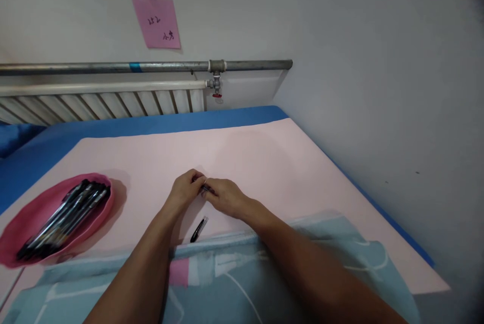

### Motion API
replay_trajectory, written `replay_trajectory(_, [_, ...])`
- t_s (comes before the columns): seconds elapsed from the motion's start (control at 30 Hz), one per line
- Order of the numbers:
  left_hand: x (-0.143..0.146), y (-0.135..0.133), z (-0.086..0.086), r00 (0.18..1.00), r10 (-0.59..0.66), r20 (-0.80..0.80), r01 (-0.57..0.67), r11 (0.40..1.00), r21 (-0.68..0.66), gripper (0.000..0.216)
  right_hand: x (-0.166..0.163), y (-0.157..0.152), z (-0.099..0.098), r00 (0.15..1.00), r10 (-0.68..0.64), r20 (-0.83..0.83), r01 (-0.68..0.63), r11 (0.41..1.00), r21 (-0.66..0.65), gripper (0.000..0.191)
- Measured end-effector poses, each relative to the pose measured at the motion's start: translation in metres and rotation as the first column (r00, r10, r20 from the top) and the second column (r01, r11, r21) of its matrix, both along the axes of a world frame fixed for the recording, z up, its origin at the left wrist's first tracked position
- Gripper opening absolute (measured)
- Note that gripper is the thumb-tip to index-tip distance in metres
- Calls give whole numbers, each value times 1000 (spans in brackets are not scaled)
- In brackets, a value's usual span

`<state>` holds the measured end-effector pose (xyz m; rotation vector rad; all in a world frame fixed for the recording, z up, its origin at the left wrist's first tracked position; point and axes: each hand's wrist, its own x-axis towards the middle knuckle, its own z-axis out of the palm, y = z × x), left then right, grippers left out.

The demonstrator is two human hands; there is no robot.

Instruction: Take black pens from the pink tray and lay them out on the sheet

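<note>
My left hand and my right hand meet over the pink sheet, fingers pinched together. Between them is a small dark pen, mostly covered by the fingers, and both hands grip it. Just below the hands, a black piece with a clear end, like part of a pen, lies on the sheet beside the blue-green cloth. To the left stands a pink oval basket with several black-and-clear pens lying lengthwise in it.
The pink sheet lies over a blue surface. A patterned blue-green cloth lies nearest me, under my forearms. Behind are a radiator, a metal pipe and a valve. A grey wall rises on the right.
</note>
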<state>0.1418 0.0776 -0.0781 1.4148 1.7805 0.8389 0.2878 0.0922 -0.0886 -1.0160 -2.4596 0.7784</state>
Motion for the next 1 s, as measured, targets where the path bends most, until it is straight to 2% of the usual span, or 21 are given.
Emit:
replay_trajectory(0.07, [1,0,-1,984,32,175,-28,999,-26,15,0,0,0,1000,3,-4,-3,1000,-6,19])
replay_trajectory(0.13, [2,0,0,933,68,354,-50,997,-60,13,0,0,1,1000,4,-8,-4,1000,-4,20])
replay_trajectory(0.23, [2,0,4,862,106,495,-70,993,-91,16,0,-1,2,1000,0,-23,-1,1000,-14,21])
replay_trajectory(0.4, [-1,-1,11,822,127,555,-86,991,-99,22,0,-2,4,999,-11,-52,9,1000,-27,24])
replay_trajectory(0.6, [-8,-1,10,796,125,593,-106,992,-68,27,2,0,4,995,-23,-96,18,999,-49,16])
replay_trajectory(0.83, [-16,0,7,826,118,551,-97,993,-67,26,8,4,4,990,-97,-105,79,984,-162,17])
replay_trajectory(1.0, [-12,-3,11,852,77,517,-29,995,-100,23,12,4,9,996,-45,-83,36,994,-106,15])
